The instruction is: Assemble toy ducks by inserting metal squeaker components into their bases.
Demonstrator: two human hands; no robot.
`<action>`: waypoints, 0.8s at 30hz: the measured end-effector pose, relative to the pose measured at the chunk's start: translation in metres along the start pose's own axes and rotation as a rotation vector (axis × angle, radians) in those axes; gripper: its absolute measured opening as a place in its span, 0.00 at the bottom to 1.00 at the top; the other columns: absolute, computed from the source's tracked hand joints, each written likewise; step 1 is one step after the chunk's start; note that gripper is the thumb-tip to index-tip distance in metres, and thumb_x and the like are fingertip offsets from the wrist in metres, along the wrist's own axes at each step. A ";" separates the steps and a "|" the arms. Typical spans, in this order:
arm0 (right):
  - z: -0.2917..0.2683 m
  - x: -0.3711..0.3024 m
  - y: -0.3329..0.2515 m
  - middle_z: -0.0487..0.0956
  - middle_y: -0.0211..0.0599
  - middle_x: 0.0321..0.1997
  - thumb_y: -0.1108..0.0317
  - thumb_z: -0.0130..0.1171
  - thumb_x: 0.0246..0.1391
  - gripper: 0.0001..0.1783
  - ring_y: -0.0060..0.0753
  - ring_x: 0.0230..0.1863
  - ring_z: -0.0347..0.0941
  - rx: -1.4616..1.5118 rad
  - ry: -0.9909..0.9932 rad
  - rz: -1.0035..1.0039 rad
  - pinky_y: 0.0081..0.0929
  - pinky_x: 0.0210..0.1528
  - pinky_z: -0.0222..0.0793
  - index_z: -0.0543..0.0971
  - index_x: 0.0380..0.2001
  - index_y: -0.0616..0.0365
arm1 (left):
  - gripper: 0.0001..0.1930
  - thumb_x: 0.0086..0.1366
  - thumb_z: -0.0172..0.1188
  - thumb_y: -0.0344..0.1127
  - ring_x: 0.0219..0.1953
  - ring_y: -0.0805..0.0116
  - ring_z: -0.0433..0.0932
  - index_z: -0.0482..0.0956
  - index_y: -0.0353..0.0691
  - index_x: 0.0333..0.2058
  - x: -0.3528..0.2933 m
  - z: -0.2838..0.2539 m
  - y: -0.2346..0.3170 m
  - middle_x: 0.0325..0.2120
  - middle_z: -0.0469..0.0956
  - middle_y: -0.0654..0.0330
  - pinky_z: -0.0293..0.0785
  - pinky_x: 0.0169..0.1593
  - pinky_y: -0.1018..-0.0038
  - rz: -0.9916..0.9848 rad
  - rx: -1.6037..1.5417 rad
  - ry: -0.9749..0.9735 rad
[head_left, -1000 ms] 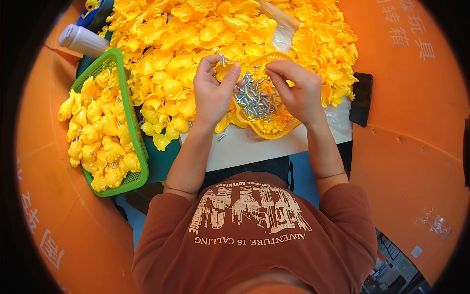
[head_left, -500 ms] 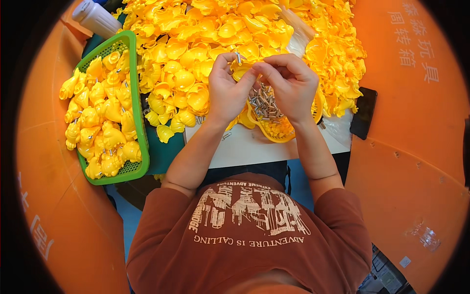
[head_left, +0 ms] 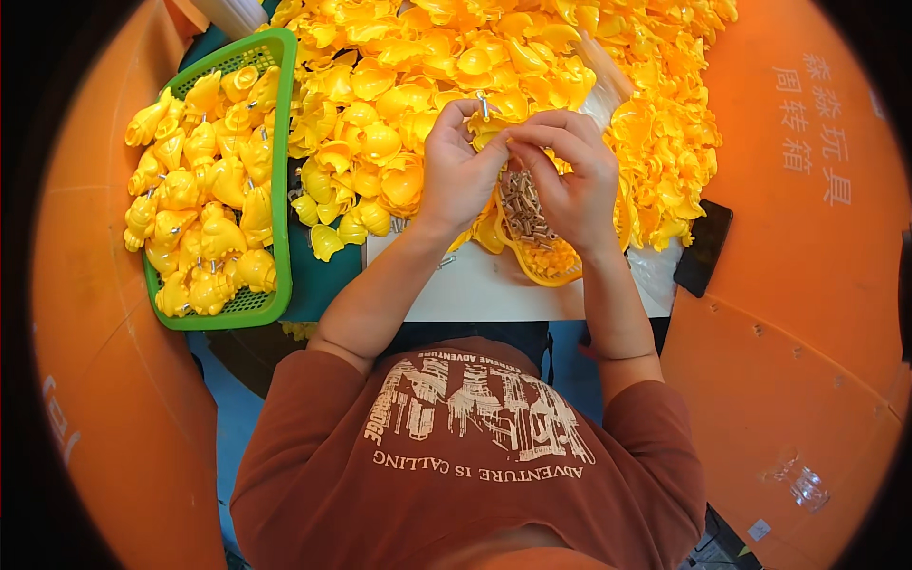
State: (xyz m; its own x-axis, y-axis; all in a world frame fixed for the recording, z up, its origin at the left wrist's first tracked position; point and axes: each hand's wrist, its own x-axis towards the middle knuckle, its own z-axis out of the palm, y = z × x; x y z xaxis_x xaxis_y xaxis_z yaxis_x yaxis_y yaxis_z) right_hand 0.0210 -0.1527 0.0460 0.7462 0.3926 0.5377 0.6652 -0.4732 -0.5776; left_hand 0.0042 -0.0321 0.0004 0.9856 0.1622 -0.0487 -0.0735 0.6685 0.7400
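Close together over the near edge of the heap, my left hand (head_left: 456, 176) and my right hand (head_left: 575, 185) have their fingers closed around a small yellow plastic piece (head_left: 488, 126), mostly hidden by the fingers. A short silver metal pin (head_left: 484, 107) sticks up from it beside my left fingertips. My right thumb and fingers pinch its right side. Just below the hands lie many small metal pins (head_left: 525, 211) in a yellow basket (head_left: 549, 280), partly covered by my right hand and forearm.
Loose yellow plastic shells (head_left: 380, 142) are heaped across the back. At left, a green basket (head_left: 282, 190) holds yellow pieces with metal pins in them. A dark phone (head_left: 704, 249) lies at right. Orange panels (head_left: 788, 313) flank both sides; a white board (head_left: 484, 290) lies in front.
The whole view has shifted slightly, so the hands and heap appear a little further right. Both hands keep hold of the yellow piece, with the pin still upright.
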 end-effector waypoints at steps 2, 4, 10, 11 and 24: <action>-0.002 0.004 0.000 0.78 0.37 0.30 0.81 0.61 0.40 0.12 0.35 0.32 0.74 -0.056 0.058 -0.100 0.25 0.35 0.69 0.79 0.32 0.61 | 0.13 0.58 0.57 0.22 0.23 0.75 0.75 0.63 0.36 0.39 -0.002 -0.001 0.002 0.28 0.73 0.58 0.72 0.22 0.82 -0.023 0.060 0.001; -0.005 0.007 -0.001 0.78 0.37 0.30 0.81 0.62 0.39 0.12 0.35 0.32 0.73 -0.120 0.120 -0.193 0.25 0.35 0.69 0.79 0.32 0.61 | 0.13 0.57 0.57 0.22 0.22 0.75 0.75 0.63 0.36 0.39 -0.004 0.001 0.001 0.28 0.74 0.58 0.72 0.22 0.82 -0.054 0.118 -0.005; -0.001 0.015 0.003 0.78 0.38 0.29 0.80 0.64 0.36 0.13 0.37 0.32 0.73 -0.182 0.073 -0.302 0.27 0.33 0.70 0.79 0.30 0.62 | 0.14 0.57 0.59 0.24 0.19 0.76 0.74 0.63 0.36 0.37 -0.005 0.001 0.000 0.26 0.74 0.59 0.70 0.20 0.83 0.041 0.155 -0.011; -0.004 0.017 0.006 0.78 0.38 0.29 0.80 0.64 0.35 0.13 0.38 0.32 0.73 -0.183 0.028 -0.345 0.27 0.33 0.70 0.79 0.30 0.62 | 0.14 0.56 0.59 0.23 0.19 0.77 0.74 0.63 0.36 0.37 -0.006 0.001 0.002 0.26 0.74 0.59 0.70 0.20 0.83 0.006 0.186 -0.011; -0.006 0.018 0.006 0.77 0.37 0.28 0.80 0.64 0.34 0.12 0.39 0.32 0.73 -0.191 -0.038 -0.416 0.27 0.33 0.71 0.79 0.29 0.62 | 0.13 0.56 0.58 0.22 0.19 0.77 0.73 0.63 0.36 0.36 -0.007 0.002 0.005 0.26 0.73 0.59 0.70 0.21 0.83 0.003 0.231 -0.033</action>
State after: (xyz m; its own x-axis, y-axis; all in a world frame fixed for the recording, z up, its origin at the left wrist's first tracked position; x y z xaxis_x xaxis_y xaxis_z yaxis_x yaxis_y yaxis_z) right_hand 0.0381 -0.1531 0.0564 0.4197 0.6067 0.6751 0.8940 -0.4050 -0.1918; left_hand -0.0029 -0.0315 0.0060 0.9901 0.1380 -0.0272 -0.0434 0.4834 0.8743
